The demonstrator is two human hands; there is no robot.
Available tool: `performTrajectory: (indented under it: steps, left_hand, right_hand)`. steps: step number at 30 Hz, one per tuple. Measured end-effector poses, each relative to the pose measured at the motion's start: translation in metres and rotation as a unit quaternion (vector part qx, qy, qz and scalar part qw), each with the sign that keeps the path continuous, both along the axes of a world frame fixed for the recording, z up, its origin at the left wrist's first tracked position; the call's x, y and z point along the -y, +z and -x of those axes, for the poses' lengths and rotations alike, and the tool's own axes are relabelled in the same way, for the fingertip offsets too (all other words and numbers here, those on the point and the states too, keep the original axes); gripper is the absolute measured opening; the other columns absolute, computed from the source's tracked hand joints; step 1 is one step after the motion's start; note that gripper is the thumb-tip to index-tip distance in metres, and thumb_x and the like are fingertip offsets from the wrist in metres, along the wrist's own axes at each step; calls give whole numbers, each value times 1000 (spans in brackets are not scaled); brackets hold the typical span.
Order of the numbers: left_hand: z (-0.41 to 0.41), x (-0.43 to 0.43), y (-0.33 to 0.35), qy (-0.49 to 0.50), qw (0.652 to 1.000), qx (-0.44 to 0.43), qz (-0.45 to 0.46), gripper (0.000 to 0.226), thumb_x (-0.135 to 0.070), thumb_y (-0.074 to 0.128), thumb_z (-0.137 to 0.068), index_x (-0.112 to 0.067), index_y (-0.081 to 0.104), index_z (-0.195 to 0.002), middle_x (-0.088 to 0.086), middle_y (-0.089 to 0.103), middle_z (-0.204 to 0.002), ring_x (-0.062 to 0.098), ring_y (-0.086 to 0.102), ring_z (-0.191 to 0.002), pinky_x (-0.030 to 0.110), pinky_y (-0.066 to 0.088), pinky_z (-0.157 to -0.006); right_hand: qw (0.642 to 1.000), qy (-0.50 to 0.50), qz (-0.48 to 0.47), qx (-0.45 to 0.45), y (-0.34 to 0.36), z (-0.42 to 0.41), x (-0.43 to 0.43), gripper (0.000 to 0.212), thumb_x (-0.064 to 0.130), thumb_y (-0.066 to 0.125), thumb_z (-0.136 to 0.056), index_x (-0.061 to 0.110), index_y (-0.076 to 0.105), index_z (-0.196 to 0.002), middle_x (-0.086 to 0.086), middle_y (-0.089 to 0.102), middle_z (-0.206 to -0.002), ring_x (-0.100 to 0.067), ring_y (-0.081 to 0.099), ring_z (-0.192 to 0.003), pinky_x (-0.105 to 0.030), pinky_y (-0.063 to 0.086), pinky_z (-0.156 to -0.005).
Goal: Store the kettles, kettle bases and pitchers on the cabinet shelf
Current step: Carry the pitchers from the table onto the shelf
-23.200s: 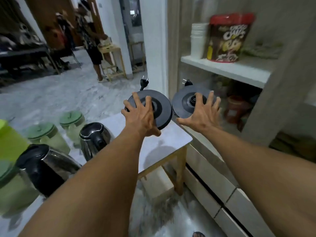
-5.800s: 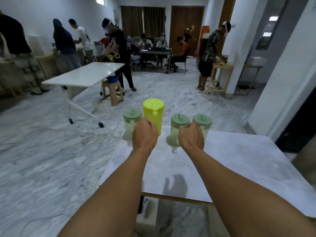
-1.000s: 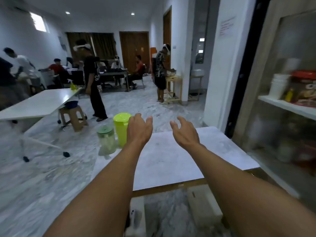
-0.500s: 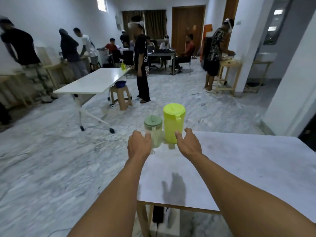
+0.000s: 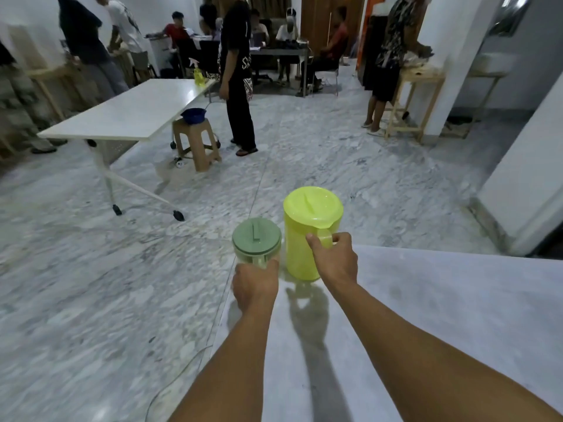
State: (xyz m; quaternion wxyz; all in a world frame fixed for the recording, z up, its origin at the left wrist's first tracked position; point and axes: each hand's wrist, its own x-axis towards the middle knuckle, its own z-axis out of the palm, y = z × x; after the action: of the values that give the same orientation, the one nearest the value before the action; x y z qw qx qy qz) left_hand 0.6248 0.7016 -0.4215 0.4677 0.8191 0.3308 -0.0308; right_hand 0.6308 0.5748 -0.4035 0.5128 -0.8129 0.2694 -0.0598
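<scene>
Left hand (image 5: 255, 286): sitting at lower centre of the frame, fingers curling around the near side of the small clear pitcher (image 5: 256, 242), closed on it just under its grey-green lid.
Right hand (image 5: 335, 257): sitting right of centre, wrapping the handle of the yellow pitcher (image 5: 307, 231), thumb lying on the handle's near side.
Pitchers: both standing upright at the far left corner of the surface (image 5: 441, 303), just beside each other, the yellow one taller and to the right; whether their walls are touching cannot be told.
Surface: pale marble-patterned top filling the lower right of the frame, the arms casting shadows across it.
Floor: grey marble spreading over the left and centre; a thin cable (image 5: 170, 382) trailing along it at lower left.
Surroundings: a white folding table (image 5: 128, 114) standing at upper left, a tan stool (image 5: 196, 141) carrying a blue bowl beside it, a person in black (image 5: 239, 71) standing just behind, several more people working along the top of the frame.
Obstruction: nothing is standing between the hands and the pitchers.
</scene>
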Motion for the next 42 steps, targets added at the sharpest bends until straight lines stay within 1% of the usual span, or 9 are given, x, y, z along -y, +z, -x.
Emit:
performTrajectory:
  steps: [4, 11, 14, 17, 21, 25, 28, 32, 42]
  left_hand:
    - [-9, 7, -9, -24, 1000, -4, -6, 56, -48, 55, -93, 0, 58, -122, 23, 61, -125, 40, 56, -116, 40, 46, -88]
    - [8, 11, 0, -52, 994, 93, 40, 59, -51, 44, -97, 3, 68, -98, 20, 71, -102, 37, 64, -96, 41, 51, -86]
    - [29, 23, 24, -81, 987, 136, 38, 58, -53, 43, -95, 1, 66, -96, 20, 71, -98, 38, 65, -95, 46, 51, -87]
    - [60, 44, 58, -138, 972, 185, 47, 62, -58, 41, -94, -1, 65, -94, 18, 71, -95, 37, 64, -94, 40, 49, -80]
    - [121, 83, 101, -190, 950, 217, 121, 60, -58, 41, -95, -3, 64, -89, 15, 69, -90, 34, 64, -89, 36, 44, -73]
    - [200, 131, 143, -230, 916, 211, 250, 37, -45, 59, -91, -12, 63, -75, 5, 64, -70, 25, 61, -72, 33, 46, -71]
    - [269, 180, 172, -285, 884, 201, 313, 36, -43, 62, -90, -13, 60, -70, 3, 61, -68, 19, 57, -64, 31, 43, -67]
    - [350, 262, 209, -377, 830, 193, 363, 38, -46, 58, -92, -15, 56, -69, 2, 58, -68, 17, 53, -58, 29, 39, -58]
    - [640, 514, 296, -606, 623, 146, 472, 31, -35, 57, -94, -18, 57, -68, -2, 54, -55, 14, 48, -50, 27, 37, -53]
  right_hand:
    - [999, 23, -13, 26, -13, -12, 1, 51, 56, 58, -85, 11, 66, -108, -11, 72, -106, -34, 63, -106, -44, 50, -94]
    - [998, -14, -38, 43, -13, 9, 17, 33, 40, 56, -96, 10, 63, -106, -13, 71, -107, -35, 64, -106, -46, 50, -95]
    - [998, -31, -22, 47, 1, 39, 33, 32, 37, 53, -98, 8, 62, -107, -14, 70, -108, -36, 61, -107, -43, 49, -93]
    - [994, -81, -28, 65, 27, 83, 57, 35, 40, 53, -97, 8, 63, -109, -14, 70, -109, -37, 61, -108, -45, 49, -94]
    - [979, -162, -28, 117, 70, 161, 100, 41, 48, 54, -92, 10, 64, -106, -16, 71, -106, -38, 65, -103, -48, 52, -93]
    - [956, -248, -7, 158, 117, 265, 149, 42, 48, 55, -90, 9, 66, -102, -16, 72, -102, -38, 67, -98, -45, 54, -88]
    - [925, -319, 19, 204, 155, 354, 196, 40, 42, 58, -93, 5, 69, -105, -16, 71, -107, -36, 65, -102, -37, 51, -85]
    - [872, -424, 73, 232, 205, 465, 258, 42, 42, 59, -92, 4, 70, -108, -19, 70, -113, -37, 65, -107, -37, 48, -84]
    - [669, -662, 229, 248, 300, 788, 409, 40, 39, 54, -96, 3, 67, -108, -18, 70, -116, -38, 63, -110, -39, 48, -86]
